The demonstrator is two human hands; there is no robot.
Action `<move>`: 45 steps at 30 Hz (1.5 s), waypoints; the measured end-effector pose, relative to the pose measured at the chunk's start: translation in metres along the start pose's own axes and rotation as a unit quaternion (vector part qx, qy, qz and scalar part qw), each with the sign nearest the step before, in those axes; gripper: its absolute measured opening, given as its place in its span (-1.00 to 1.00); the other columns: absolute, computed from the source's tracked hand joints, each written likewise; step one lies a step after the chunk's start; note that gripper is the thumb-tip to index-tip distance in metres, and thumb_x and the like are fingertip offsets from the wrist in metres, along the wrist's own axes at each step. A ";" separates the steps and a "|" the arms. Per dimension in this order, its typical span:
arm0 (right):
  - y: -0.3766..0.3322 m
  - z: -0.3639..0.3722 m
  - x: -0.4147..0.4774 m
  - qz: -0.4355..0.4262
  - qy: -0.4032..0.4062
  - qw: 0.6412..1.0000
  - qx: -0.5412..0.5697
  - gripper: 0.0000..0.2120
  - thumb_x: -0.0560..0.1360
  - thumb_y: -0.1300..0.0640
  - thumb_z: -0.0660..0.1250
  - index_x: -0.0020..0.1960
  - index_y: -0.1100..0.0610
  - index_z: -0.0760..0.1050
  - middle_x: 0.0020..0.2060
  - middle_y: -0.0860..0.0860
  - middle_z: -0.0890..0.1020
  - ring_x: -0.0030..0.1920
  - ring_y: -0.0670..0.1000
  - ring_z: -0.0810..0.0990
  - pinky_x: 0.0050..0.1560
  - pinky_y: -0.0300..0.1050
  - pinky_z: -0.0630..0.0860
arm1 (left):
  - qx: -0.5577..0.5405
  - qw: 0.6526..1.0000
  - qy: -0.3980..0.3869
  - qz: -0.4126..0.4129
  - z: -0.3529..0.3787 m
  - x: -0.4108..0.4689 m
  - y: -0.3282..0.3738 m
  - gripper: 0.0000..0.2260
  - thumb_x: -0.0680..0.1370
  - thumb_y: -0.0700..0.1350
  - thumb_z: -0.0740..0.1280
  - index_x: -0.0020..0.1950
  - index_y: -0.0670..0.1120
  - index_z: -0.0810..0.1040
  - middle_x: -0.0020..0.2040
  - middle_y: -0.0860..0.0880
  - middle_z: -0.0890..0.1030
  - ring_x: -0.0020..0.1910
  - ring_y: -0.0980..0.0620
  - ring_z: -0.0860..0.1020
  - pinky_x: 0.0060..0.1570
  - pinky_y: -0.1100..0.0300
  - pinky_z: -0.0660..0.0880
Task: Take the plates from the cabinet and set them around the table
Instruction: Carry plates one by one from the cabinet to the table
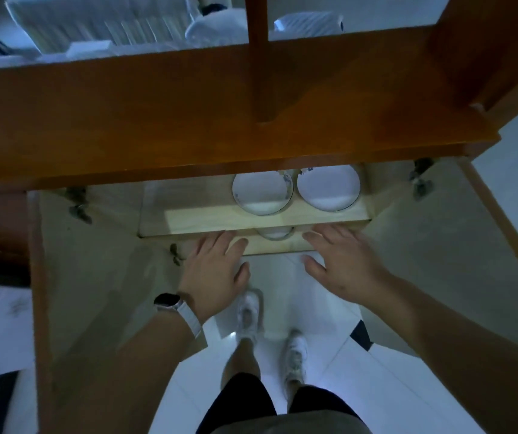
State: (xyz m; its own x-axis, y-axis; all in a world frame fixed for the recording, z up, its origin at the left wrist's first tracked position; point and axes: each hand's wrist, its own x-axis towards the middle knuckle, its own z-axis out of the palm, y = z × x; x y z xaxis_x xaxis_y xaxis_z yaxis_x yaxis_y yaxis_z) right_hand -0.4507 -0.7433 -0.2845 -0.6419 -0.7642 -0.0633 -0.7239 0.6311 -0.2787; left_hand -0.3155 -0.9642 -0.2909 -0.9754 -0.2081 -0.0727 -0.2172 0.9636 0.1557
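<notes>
We reach toward the open cabinet with left hand and right hand spread and empty at the shelf edge, probably to flank the two white plates lying side by side above.

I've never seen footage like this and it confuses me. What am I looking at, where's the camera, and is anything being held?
No machine here: a person wears a camera on the head, looking down at their own hands. The left hand, with a wristwatch, and the right hand reach, fingers straight, toward an open wooden cabinet; neither holds anything. On its upper shelf lie a left plate and a right plate; a third plate peeks out below.
</notes>
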 end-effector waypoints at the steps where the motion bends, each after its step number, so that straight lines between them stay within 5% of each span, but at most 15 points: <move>1: 0.003 0.007 0.007 0.007 -0.006 1.000 0.003 -0.53 0.47 -0.14 0.13 0.20 0.11 0.56 0.14 0.05 0.61 0.13 0.12 0.56 0.10 0.06 0.47 | -0.001 1.000 -0.010 -0.001 0.007 0.006 -0.005 -0.59 0.48 0.07 0.17 0.24 -0.07 0.55 0.24 -0.13 0.56 0.21 -0.19 0.51 0.19 -0.09 0.43; 13: 0.035 0.119 0.104 0.031 -0.025 0.999 -0.005 -0.56 0.49 -0.08 0.20 0.26 0.15 0.51 0.20 0.11 0.56 0.17 0.18 0.51 0.15 0.10 0.42 | -0.026 0.999 -0.016 -0.021 0.123 0.100 -0.083 -0.53 0.48 0.10 0.12 0.30 -0.07 0.51 0.31 -0.16 0.51 0.25 -0.22 0.46 0.20 -0.10 0.37; 18: 0.053 0.172 0.146 0.113 -0.037 0.990 0.073 -0.58 0.56 -0.05 0.19 0.35 0.11 0.43 0.24 0.07 0.52 0.22 0.13 0.45 0.16 0.02 0.39 | -0.141 0.985 0.001 -0.104 0.186 0.140 -0.107 -0.48 0.42 0.13 0.16 0.27 -0.13 0.54 0.24 -0.18 0.53 0.18 -0.25 0.49 0.06 -0.08 0.46; 22: 0.063 0.202 0.173 0.225 -0.022 0.953 0.199 -0.61 0.54 -0.03 0.19 0.31 0.11 0.43 0.09 0.09 0.58 0.11 0.08 0.51 0.07 -0.01 0.46 | -0.255 0.950 0.004 -0.182 0.216 0.169 -0.117 -0.61 0.53 0.04 0.31 0.28 -0.13 0.48 0.22 -0.16 0.50 0.15 -0.21 0.49 0.05 -0.01 0.47; 26: 0.071 0.224 0.193 0.281 0.011 0.915 0.290 -0.64 0.56 0.04 0.21 0.28 0.20 0.40 -0.21 0.05 0.64 -0.10 0.00 0.55 -0.12 -0.15 0.32 | -0.316 0.934 0.019 -0.166 0.226 0.196 -0.122 -0.75 0.56 0.00 0.32 0.19 -0.06 0.48 0.09 -0.10 0.58 0.04 -0.13 0.55 -0.14 0.15 0.42; 29: 0.077 0.237 0.207 0.326 0.029 0.880 0.343 -0.58 0.54 -0.01 0.25 0.32 0.19 0.37 -0.10 0.02 0.61 -0.05 -0.01 0.52 -0.05 -0.16 0.32 | -0.352 0.916 0.015 -0.194 0.231 0.218 -0.129 -0.77 0.57 0.01 0.31 0.15 -0.08 0.46 0.00 -0.07 0.62 -0.07 -0.09 0.56 -0.20 0.19 0.36; 33: 0.084 0.252 0.227 0.339 0.059 0.848 0.404 -0.68 0.40 -0.07 0.32 0.14 -0.05 0.43 -0.09 -0.05 0.64 -0.08 0.03 0.62 -0.05 0.01 0.56 | -0.401 0.886 -0.013 -0.233 0.236 0.242 -0.139 -0.72 0.58 0.05 0.31 0.23 -0.03 0.43 0.00 -0.01 0.59 -0.06 -0.06 0.57 -0.11 0.10 0.49; 38: 0.085 0.252 0.242 0.343 0.053 0.806 0.480 -0.80 0.42 0.21 0.30 0.03 0.05 0.45 -0.28 0.04 0.57 -0.48 -0.01 0.52 -0.42 -0.02 0.55 | -0.415 0.878 -0.033 -0.235 0.241 0.257 -0.144 -0.65 0.56 -0.04 0.32 0.32 0.01 0.37 0.04 0.01 0.60 -0.18 -0.05 0.65 -0.23 0.01 0.65; 42: 0.087 0.254 0.240 0.333 0.054 0.812 0.476 -0.72 0.39 0.19 0.30 0.10 0.04 0.44 -0.15 0.04 0.62 -0.33 0.04 0.63 -0.29 0.12 0.65 | -0.434 0.867 -0.016 -0.243 0.242 0.259 -0.137 -0.66 0.57 -0.19 0.29 0.34 -0.03 0.37 0.03 0.02 0.54 -0.19 0.13 0.55 -0.49 0.37 0.49; 45: 0.088 0.262 0.231 0.321 0.057 0.819 0.473 -0.63 0.32 0.09 0.30 0.12 -0.04 0.42 -0.01 -0.04 0.61 -0.02 0.07 0.63 -0.06 0.18 0.63 | -0.472 0.844 0.008 -0.256 0.244 0.250 -0.133 -0.66 0.57 -0.25 0.29 0.34 -0.10 0.38 0.05 0.02 0.54 -0.10 0.08 0.56 -0.47 0.37 0.50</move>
State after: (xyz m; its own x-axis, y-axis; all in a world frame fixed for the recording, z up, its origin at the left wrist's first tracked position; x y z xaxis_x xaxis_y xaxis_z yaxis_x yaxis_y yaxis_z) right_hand -0.5964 -0.8988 -0.5743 -0.8718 -0.2646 -0.4123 0.2563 0.4710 -0.8441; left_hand -0.5218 -1.1034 -0.5697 -0.7440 -0.5654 -0.3560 -0.5355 0.1859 0.8238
